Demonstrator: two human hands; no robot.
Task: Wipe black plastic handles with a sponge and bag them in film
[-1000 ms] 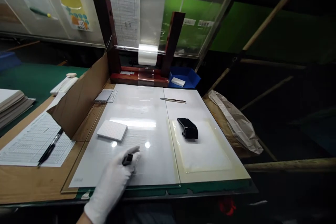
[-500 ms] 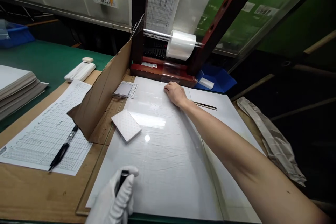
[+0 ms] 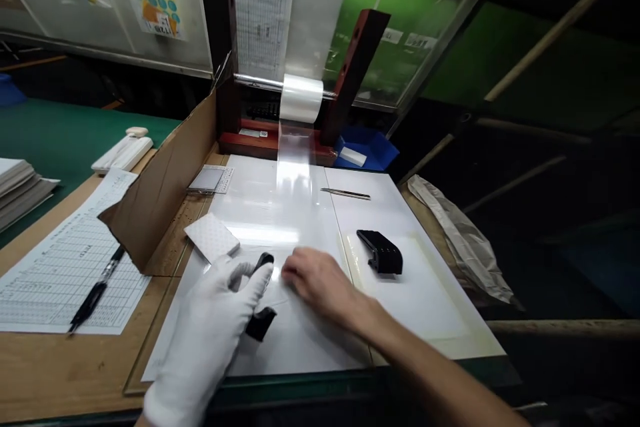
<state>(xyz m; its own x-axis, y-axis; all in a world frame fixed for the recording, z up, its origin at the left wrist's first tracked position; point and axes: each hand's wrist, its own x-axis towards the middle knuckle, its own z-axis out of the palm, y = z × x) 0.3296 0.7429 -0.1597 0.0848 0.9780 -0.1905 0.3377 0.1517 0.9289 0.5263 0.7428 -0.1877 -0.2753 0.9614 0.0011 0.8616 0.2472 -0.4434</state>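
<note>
Back from the shiny film roll (image 3: 301, 99) comes the bare right hand (image 3: 325, 283); clear film (image 3: 296, 147) now stretches toward it, its curled fingers' grip unclear. Beside it, the white-gloved left hand (image 3: 207, 320) pinches a curved black plastic piece (image 3: 260, 327) over the white board (image 3: 300, 355).

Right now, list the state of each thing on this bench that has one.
Left hand: gloved, closed on a black piece.
Right hand: bare, fingers curled; grip on film unclear.
Film roll: on its rod, partly unwound.
Other black piece: lying free.
Tweezers: lying flat.
Cardboard divider: standing upright.
Pen: lying on printed sheet.
Blue bin: open, white block inside.
</note>
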